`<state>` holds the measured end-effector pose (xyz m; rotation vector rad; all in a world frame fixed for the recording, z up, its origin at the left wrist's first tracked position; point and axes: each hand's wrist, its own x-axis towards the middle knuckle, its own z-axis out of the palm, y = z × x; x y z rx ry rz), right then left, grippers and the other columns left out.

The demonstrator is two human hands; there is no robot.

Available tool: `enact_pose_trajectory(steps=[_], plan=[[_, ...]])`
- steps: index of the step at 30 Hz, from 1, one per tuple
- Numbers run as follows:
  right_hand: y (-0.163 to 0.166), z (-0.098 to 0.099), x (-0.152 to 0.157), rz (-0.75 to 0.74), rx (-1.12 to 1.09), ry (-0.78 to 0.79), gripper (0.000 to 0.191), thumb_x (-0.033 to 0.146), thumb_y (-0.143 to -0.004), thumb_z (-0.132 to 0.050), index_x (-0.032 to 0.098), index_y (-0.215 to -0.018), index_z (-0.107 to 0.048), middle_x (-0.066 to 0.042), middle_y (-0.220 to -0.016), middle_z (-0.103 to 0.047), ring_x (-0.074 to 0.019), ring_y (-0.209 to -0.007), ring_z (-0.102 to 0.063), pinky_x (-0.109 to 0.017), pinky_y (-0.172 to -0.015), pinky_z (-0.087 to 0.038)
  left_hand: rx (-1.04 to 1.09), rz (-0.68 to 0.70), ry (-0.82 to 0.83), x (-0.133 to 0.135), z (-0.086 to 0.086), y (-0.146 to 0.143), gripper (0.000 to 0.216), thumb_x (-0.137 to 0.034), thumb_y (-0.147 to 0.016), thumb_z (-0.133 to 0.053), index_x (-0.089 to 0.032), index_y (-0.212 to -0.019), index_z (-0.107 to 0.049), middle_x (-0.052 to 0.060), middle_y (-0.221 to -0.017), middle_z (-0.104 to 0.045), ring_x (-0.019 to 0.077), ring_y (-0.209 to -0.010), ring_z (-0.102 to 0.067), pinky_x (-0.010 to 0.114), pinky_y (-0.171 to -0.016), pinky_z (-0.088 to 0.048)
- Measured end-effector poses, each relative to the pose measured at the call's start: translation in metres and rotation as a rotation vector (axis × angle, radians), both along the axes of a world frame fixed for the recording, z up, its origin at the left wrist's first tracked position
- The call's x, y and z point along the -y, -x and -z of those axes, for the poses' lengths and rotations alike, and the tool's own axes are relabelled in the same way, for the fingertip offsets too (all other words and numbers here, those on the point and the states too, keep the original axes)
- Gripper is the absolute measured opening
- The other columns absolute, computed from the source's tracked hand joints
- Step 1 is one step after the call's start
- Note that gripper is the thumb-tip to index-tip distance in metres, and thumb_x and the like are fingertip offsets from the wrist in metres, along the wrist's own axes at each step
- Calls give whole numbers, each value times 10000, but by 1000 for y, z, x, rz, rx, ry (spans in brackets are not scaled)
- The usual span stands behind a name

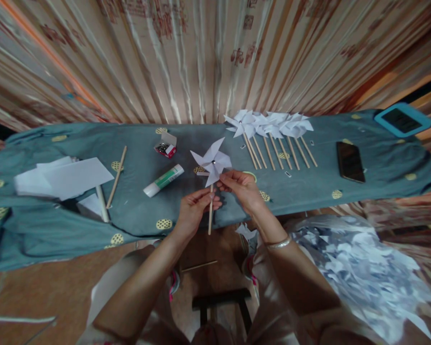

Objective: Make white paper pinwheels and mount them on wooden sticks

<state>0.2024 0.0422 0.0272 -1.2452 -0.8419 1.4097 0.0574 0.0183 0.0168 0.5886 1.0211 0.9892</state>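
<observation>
A white paper pinwheel (212,161) on a thin wooden stick (210,221) is held upright over the near edge of a table with a blue-green cloth (309,187). My left hand (193,209) is closed around the stick just below the wheel. My right hand (240,188) pinches the lower right blade of the wheel with its fingertips. A row of several finished white pinwheels (269,125) on sticks lies on the cloth behind and to the right.
A glue stick (163,180) and a small open box of pins (166,145) lie left of the hands. White paper sheets (62,177) and loose sticks (117,175) lie far left. A dark phone (350,161) rests right. Paper scraps in a bag (359,268) sit at lower right.
</observation>
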Motion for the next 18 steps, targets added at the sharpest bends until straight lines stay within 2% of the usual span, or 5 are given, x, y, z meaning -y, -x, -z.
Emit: enact_pose_trajectory(steps=[11,18], plan=[[1,-2,0,-4,71,-28,431,579,-526,-841,192,-612,-673,10,-576,-675,-93,-502,-553,-236,-531,-463,-13,-1,-8,-1,2,1,460,-409,-502,-914,-125,-827,-755,46,-687,-744,158,-589,-699,287,-648,-592],[-15,-10,-2,74,181,-136,428,569,-615,-796,189,-533,-617,16,-518,-619,-70,-449,-458,-223,-464,-369,8,-3,7,-1,1,2,467,-399,-503,-919,-115,-835,-755,45,-677,-741,146,-582,-696,261,-629,-584]])
